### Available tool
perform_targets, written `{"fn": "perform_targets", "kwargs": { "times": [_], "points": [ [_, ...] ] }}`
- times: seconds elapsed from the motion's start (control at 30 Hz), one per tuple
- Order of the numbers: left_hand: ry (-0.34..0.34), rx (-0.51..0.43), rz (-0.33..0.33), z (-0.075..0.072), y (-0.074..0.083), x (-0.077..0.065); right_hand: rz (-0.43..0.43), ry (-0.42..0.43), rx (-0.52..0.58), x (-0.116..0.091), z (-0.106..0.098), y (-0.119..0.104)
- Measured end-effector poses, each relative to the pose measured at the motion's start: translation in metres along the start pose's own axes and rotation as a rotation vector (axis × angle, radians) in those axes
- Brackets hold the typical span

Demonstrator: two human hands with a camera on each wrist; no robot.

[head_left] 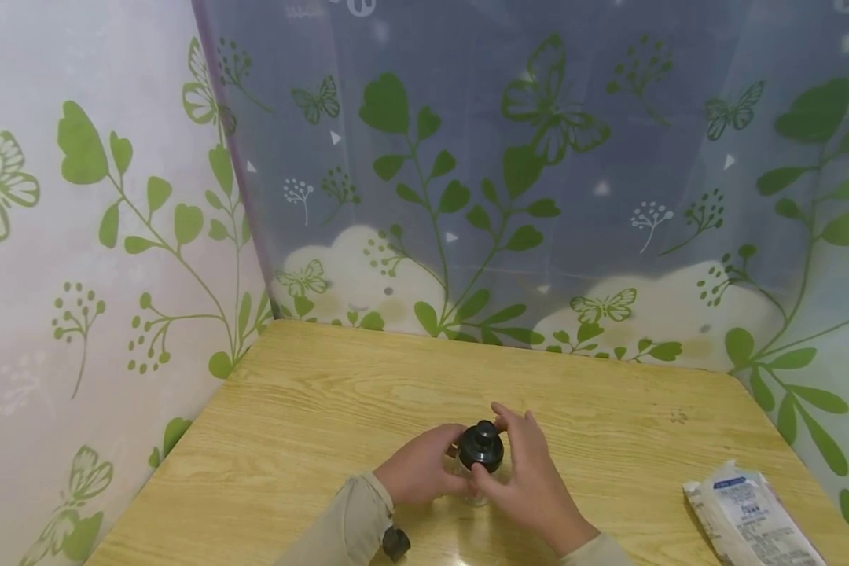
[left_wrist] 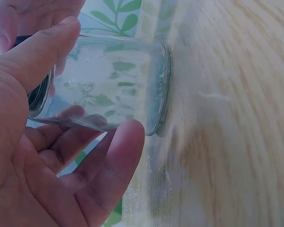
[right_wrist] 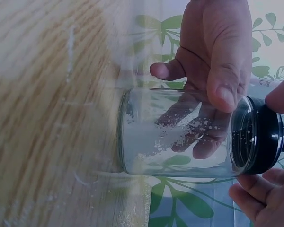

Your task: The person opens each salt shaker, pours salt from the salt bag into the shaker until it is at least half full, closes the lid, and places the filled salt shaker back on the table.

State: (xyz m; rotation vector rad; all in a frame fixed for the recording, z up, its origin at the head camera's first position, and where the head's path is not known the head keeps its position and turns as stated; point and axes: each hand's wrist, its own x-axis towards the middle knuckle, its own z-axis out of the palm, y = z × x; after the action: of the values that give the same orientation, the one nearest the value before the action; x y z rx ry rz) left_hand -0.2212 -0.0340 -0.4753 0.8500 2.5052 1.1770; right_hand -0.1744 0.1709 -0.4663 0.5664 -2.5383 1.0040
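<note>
A clear glass jar (right_wrist: 146,142) stands upright on the wooden table, with a black lid (head_left: 481,450) that has a round knob on top. My left hand (head_left: 420,465) holds the jar's body, thumb on one side and fingers on the other. Around the lid's rim, the thumb and fingers of my right hand (head_left: 527,472) grip from the right. In the right wrist view, small whitish specks show on the glass; whether they are inside or outside I cannot tell. The jar's base (left_wrist: 164,90) touches the tabletop in the left wrist view.
A white printed plastic packet (head_left: 753,515) lies at the table's right front. Beside my left sleeve is a small black object (head_left: 396,543), partly hidden. Patterned curtains with green leaves and butterflies (head_left: 424,189) border the wooden table (head_left: 339,385) at the back and sides.
</note>
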Motion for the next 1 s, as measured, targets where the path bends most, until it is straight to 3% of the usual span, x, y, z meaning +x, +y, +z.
{"fn": "perform_targets", "kwargs": {
  "times": [0.13, 0.3, 0.8, 1.0],
  "points": [
    [-0.001, -0.011, -0.012, 0.0006, -0.0012, -0.0007, -0.009, -0.005, -0.018, -0.0008, 0.0003, -0.0017],
    [0.005, -0.023, 0.019, 0.0031, 0.0003, -0.0012, -0.002, -0.042, 0.003, -0.0024, 0.0003, -0.0057],
    [-0.001, 0.013, 0.01, 0.0056, 0.0025, 0.001, 0.141, -0.088, 0.006, -0.0045, 0.0035, -0.0094],
    [0.001, 0.021, 0.009, 0.0053, 0.0029, 0.0007, 0.12, -0.081, -0.004, -0.0046, 0.0048, -0.0085]
  ]
}}
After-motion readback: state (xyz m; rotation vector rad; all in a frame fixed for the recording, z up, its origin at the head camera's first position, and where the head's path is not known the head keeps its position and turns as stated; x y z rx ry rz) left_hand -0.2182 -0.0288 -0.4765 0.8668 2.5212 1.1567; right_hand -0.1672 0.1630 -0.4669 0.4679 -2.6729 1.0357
